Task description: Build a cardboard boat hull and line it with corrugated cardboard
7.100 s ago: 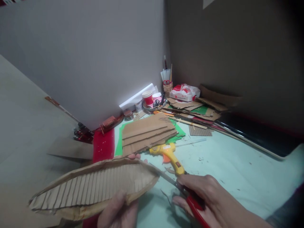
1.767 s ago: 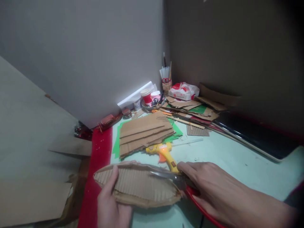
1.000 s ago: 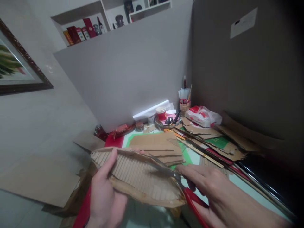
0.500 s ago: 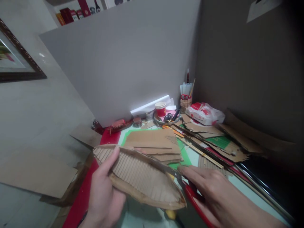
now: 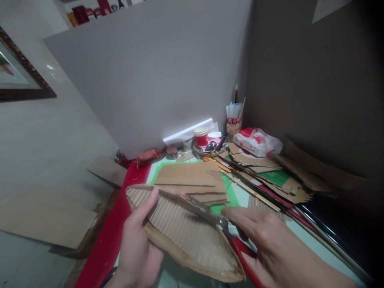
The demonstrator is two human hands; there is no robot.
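A boat-shaped cardboard piece (image 5: 192, 232) with a ribbed inside and a raised rim is tilted toward me above the table. My left hand (image 5: 141, 236) grips its left part, thumb over the near inner side and the other fingers underneath or behind. In my right hand (image 5: 264, 236) is a pair of red-handled scissors (image 5: 240, 246). Their dark blades lie along the far rim of the boat shape, one of them inside it. Whether the blades are fully closed on the rim I cannot tell.
Flat cardboard sheets (image 5: 186, 174) lie behind the piece on a green-edged mat. A round tray (image 5: 196, 152) bears a red paper cup (image 5: 201, 138). To the right are wooden sticks (image 5: 255, 192), torn cardboard (image 5: 288, 190) and a tissue pack (image 5: 258, 142). Grey panels (image 5: 150, 80) stand behind.
The boat-shaped piece and my left hand have shifted slightly right and down. The scissors' blades now reach further left along the far rim and more of them shows inside it.
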